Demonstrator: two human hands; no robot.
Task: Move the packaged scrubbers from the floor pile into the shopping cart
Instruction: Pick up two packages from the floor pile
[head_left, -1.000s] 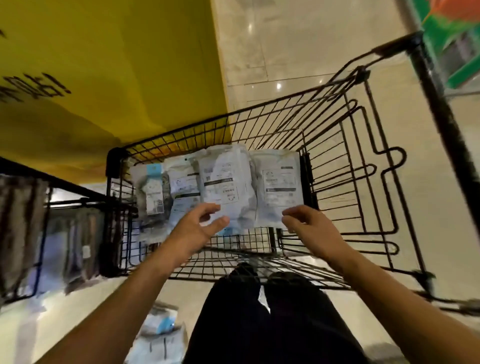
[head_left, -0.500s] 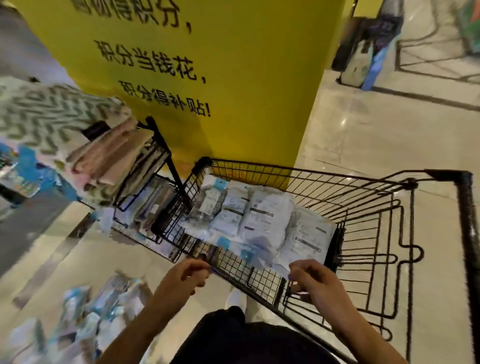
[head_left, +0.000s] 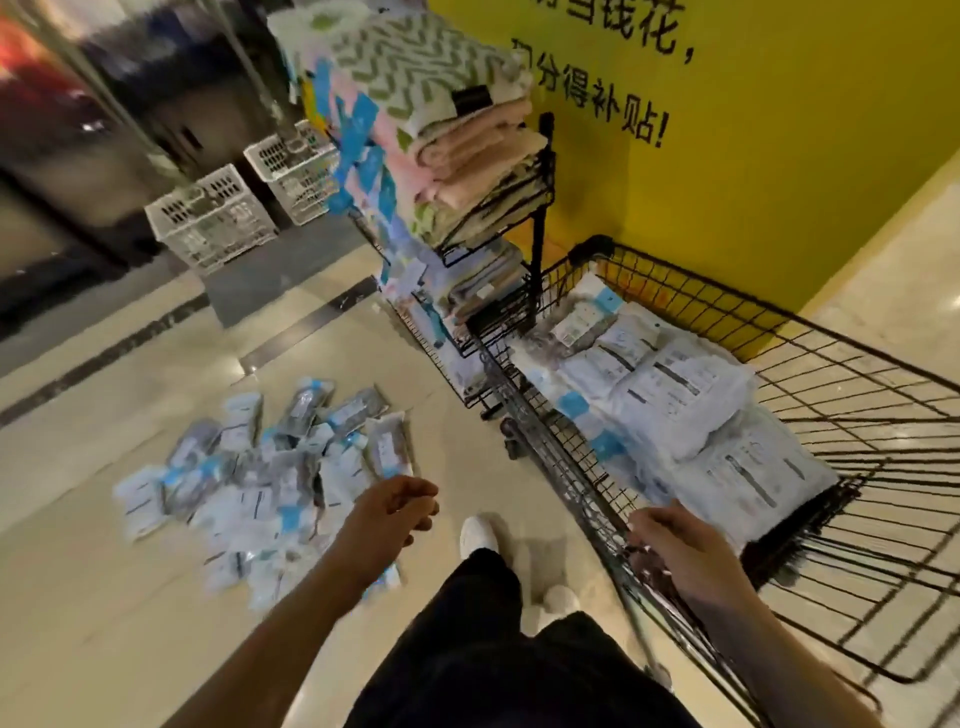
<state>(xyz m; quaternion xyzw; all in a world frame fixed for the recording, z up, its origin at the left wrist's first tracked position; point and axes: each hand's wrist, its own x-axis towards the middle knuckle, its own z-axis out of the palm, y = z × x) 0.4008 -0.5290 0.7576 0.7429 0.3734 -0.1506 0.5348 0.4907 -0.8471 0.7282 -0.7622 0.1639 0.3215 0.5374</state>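
A loose pile of packaged scrubbers, clear bags with white and blue labels, lies on the tiled floor at the left. The black wire shopping cart stands at the right with several scrubber packs laid flat inside. My left hand hangs over the floor near the pile's right edge, fingers loosely curled and holding nothing. My right hand hovers at the cart's near rim, fingers curled down; whether it touches the wire I cannot tell. It holds no pack.
A black wire rack stacked with folded towels stands between pile and cart, against a yellow wall. Two white plastic crates sit farther back on the left. My legs and white shoes are between pile and cart.
The view has swung left from the cart toward the floor pile. My left hand has left the cart and moved out over the floor; my right hand stays at the cart's rim.
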